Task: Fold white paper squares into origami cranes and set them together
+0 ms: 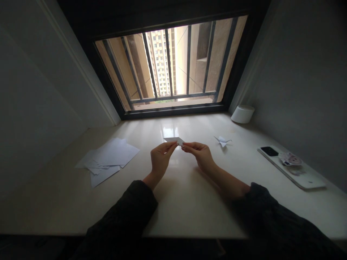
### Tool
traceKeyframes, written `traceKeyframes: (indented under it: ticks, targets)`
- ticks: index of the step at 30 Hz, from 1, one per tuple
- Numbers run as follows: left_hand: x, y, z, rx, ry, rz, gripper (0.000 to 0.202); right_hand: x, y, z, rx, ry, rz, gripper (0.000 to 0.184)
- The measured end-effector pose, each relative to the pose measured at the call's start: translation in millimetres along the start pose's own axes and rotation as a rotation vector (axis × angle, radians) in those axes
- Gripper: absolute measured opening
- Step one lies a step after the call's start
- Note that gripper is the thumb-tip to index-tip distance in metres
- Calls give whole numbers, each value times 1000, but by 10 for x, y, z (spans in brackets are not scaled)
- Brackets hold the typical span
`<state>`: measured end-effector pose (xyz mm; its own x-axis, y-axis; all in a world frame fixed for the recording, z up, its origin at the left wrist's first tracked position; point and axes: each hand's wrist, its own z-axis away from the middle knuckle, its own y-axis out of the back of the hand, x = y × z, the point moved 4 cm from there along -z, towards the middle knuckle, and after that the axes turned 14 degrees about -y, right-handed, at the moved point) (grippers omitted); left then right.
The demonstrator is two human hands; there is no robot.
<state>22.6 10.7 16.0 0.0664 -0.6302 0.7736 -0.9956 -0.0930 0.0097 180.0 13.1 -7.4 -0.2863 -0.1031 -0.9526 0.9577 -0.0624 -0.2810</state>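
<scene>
Between my hands, above the middle of the white sill, is a small folded piece of white paper (173,139) with a pointed left end. My left hand (162,154) pinches its near edge between thumb and fingers. At its right end, my right hand (200,152) grips the paper the same way, and the fingertips of both hands nearly meet. My fingers cover the paper's lower edge and part of its right side. A finished paper crane (222,141) sits on the sill to the right of my right hand.
Several loose white paper sheets (116,153) lie overlapping at the left. Along the right are a white phone (306,178) with a cartoon grip and a white cup-like object (242,114) by the wall. A barred window (176,112) closes off the far side.
</scene>
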Motion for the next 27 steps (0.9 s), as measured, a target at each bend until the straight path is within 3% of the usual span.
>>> traceKeyframes:
  ticks: [5, 27]
  targets:
    - [3, 22, 0, -6, -40, -26, 21, 19, 32, -24, 5, -5, 6, 28]
    - [-80, -36, 13, -5, 65, 145, 21, -34, -1, 20, -14, 19, -64, 24]
